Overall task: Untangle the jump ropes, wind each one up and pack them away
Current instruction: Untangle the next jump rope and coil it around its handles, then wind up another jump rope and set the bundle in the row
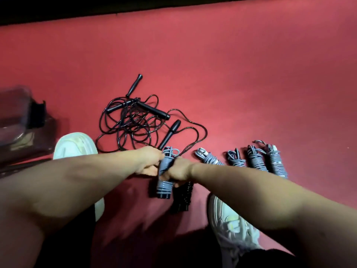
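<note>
While both hands meet over the red floor (251,74), the left hand (149,160) holds the top end of a wound grey rope (164,185) and the right hand (178,171) grips its middle. Just beyond lies a tangle of black ropes (135,120) (four handles show); four more grey bundles (255,159) lie in a row to the right.

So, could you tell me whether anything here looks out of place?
Yes: the black ropes lie in a loose tangle on the red floor, handles crossed, unlike the wound grey bundles lined up to their right.
</note>
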`<state>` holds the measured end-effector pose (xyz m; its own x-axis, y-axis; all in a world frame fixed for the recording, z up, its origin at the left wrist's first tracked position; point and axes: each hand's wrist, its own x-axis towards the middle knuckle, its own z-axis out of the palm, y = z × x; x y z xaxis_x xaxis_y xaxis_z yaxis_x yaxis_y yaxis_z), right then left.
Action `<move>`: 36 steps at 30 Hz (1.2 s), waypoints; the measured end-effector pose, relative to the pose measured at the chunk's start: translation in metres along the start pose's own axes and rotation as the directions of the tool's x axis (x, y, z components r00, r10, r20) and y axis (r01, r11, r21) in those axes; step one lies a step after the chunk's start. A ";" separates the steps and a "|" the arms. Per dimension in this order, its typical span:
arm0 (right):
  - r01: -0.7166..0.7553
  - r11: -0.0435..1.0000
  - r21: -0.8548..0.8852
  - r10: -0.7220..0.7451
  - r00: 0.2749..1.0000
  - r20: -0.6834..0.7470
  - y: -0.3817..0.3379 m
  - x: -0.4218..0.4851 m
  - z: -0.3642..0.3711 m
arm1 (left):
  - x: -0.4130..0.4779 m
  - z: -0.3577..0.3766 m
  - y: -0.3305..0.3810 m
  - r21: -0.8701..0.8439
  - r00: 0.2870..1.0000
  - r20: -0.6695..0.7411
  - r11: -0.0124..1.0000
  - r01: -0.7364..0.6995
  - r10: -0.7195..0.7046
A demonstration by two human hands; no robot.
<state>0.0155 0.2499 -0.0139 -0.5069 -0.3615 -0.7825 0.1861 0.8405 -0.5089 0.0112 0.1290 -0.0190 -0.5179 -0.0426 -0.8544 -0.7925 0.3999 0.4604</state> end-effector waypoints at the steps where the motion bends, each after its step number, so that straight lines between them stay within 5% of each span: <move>1: -0.002 0.989 -0.147 0.002 1.000 -0.003 0.001 0.000 0.010 | 0.007 -0.004 -0.009 0.178 0.999 0.024 0.984 0.022 -0.027; 5: -0.041 0.914 -0.403 0.016 0.998 -0.066 0.001 -0.002 0.037 | 0.019 -0.028 -0.025 0.617 0.985 0.037 0.779 0.112 -0.171; 11: -0.049 0.752 -0.657 0.127 0.989 0.072 -0.032 -0.001 0.015 | 0.010 -0.064 0.004 0.598 0.998 -0.032 0.799 0.058 -0.049; 13: -0.110 0.816 -0.568 0.044 0.991 -0.129 -0.033 0.014 -0.001 | 0.005 -0.079 0.012 0.588 0.991 -0.114 0.809 0.006 0.075; 15: -0.125 0.928 -0.351 -0.036 0.907 -0.419 -0.034 0.032 -0.017 | -0.002 -0.094 0.018 0.634 0.967 -0.181 0.773 -0.027 0.182; 17: -0.098 0.961 -0.257 -0.054 0.848 -0.527 -0.040 0.048 -0.033 | -0.006 -0.102 0.021 0.641 0.949 -0.212 0.766 -0.047 0.235; 24: -0.168 0.902 -0.398 0.021 0.937 -0.349 -0.059 0.082 -0.060 | 0.002 -0.119 0.027 0.388 0.905 -0.288 0.902 -0.190 0.314; 27: -0.064 0.827 -0.559 -0.102 0.960 -0.262 -0.060 0.081 -0.056 | 0.004 -0.122 0.024 0.458 0.878 -0.328 0.872 -0.175 0.349; 30: 0.055 0.808 -0.587 -0.367 0.826 -0.427 -0.082 0.052 -0.084 | 0.000 -0.128 0.028 0.444 0.857 -0.331 0.867 -0.227 0.394; 33: 0.222 0.674 -0.704 -0.690 0.529 -0.494 -0.132 -0.011 -0.128 | -0.023 -0.135 0.050 0.436 0.754 -0.304 0.789 -0.433 0.582; 36: 0.370 0.515 -0.773 -0.855 0.282 -0.435 -0.176 -0.088 -0.156 | -0.067 -0.127 0.087 0.329 0.609 -0.320 0.687 -0.647 0.726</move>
<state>-0.1039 0.1967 0.2008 -0.6683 -0.6448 0.3709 -0.7422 0.6112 -0.2749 -0.0637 0.0500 0.1088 -0.9937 -0.0282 -0.1087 -0.1035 0.6037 0.7904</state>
